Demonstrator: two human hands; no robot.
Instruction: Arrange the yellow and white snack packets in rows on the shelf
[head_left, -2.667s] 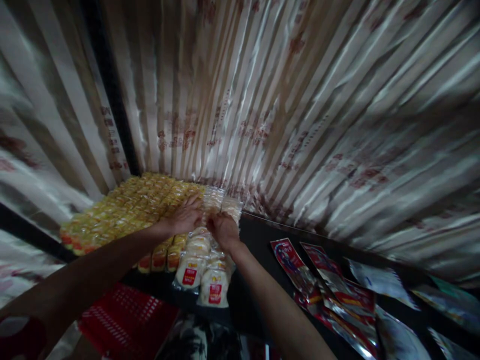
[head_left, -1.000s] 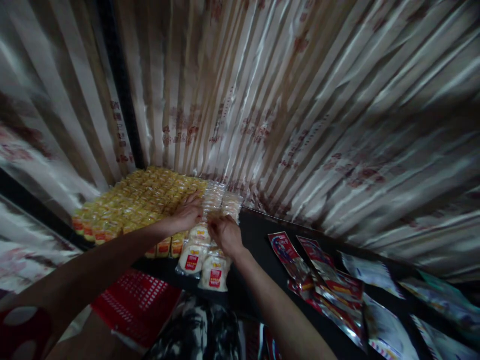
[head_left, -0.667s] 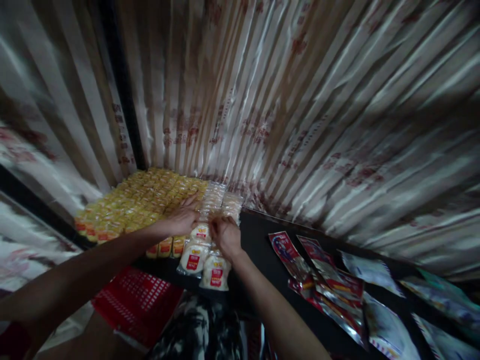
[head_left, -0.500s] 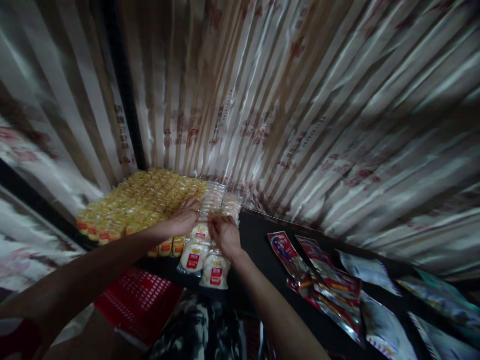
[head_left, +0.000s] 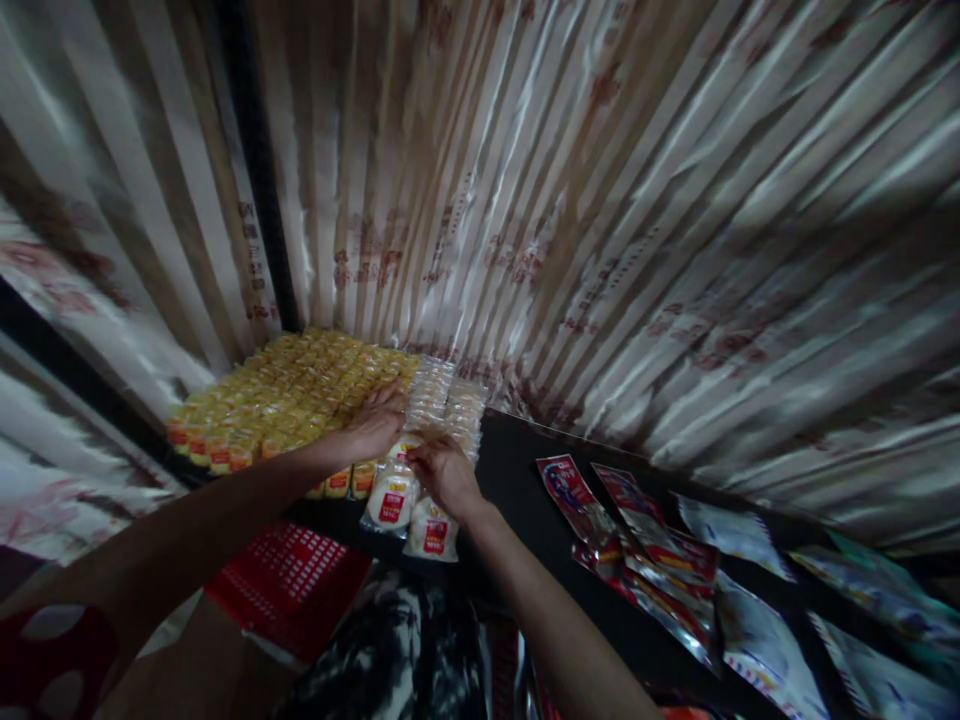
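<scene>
Rows of clear-wrapped white round snack packets with red labels (head_left: 391,502) lie on the black table, next to many yellow snack packets (head_left: 292,385). My left hand (head_left: 377,422) rests along the border between the yellow and white rows, its fingers stretched out. Beside it, my right hand (head_left: 446,472) bends its fingers together at the edge of a white packet (head_left: 405,447) in the row. Its fingertips appear to pinch that wrapper. One more white packet (head_left: 433,532) lies at the near end, below my right wrist.
To the right, several red foil pouches (head_left: 574,500) overlap on the black table (head_left: 517,480), with white bags (head_left: 735,535) farther right. Below the table edge, on the left, is a red perforated basket (head_left: 289,590). Pleated printed sheeting (head_left: 450,200) hangs behind and at the left.
My right fingertips have shifted slightly left, onto the white packet near my left hand. The left hand stays by the same rows. The view has tilted a little.
</scene>
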